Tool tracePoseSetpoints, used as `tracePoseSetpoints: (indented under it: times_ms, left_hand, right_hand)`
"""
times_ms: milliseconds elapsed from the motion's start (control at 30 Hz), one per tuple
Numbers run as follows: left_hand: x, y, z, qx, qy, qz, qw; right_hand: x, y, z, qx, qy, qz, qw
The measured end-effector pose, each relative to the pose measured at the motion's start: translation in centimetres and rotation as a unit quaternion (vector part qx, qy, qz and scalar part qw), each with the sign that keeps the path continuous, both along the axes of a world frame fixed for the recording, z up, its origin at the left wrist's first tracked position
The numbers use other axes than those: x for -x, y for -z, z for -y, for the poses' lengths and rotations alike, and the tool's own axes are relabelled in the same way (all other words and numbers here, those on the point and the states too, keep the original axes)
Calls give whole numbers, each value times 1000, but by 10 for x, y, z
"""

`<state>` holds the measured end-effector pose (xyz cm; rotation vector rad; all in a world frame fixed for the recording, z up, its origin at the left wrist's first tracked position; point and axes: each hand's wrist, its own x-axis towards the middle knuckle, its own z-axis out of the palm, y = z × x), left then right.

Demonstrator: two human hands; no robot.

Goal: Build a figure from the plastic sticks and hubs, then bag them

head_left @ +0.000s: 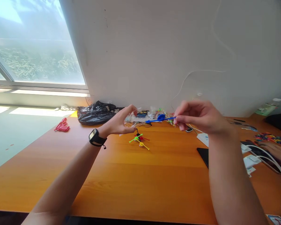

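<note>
My left hand, with a black watch on the wrist, curls thumb and fingers around a clear, see-through plastic piece; its exact shape is hard to make out. In my right hand, thumb and fingertips pinch one end of a blue plastic stick with a round disc along it. The stick's pointed far end reaches left to the clear piece; whether they touch I cannot tell. Below the hands, green, yellow, red and black plastic sticks stand in a small cluster on the wooden table.
A black plastic bag and small loose parts lie by the wall. The red plastic piece is at left. On the right are white cables, a dark tablet-like slab, colourful pieces and another person's hand.
</note>
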<state>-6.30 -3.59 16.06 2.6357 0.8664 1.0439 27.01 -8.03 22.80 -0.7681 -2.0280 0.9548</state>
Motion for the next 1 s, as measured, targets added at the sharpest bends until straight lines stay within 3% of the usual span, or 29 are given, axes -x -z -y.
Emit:
tracePoseSetpoints:
  times_ms: [100, 333, 467, 700, 1000]
  left_hand:
    - [-6, 4, 2, -21, -7, -9, 1000]
    - [-17, 7, 7, -78, -30, -29, 996]
    - [-21, 4, 10, -99, -24, -53, 993]
    - [-24, 3, 14, -117, -29, -51, 991]
    - [-21, 1, 13, -123, -34, -39, 991]
  right_hand:
    - [3, -5, 10, -56, 86, 9, 995]
    - [27, -4, 19, -146, 111, 119, 976]
    - [45, 1, 21, -213, 83, 163, 960]
    - [61, 8, 20, -251, 34, 214, 943]
    - [62, 3, 26, -259, 71, 136, 954]
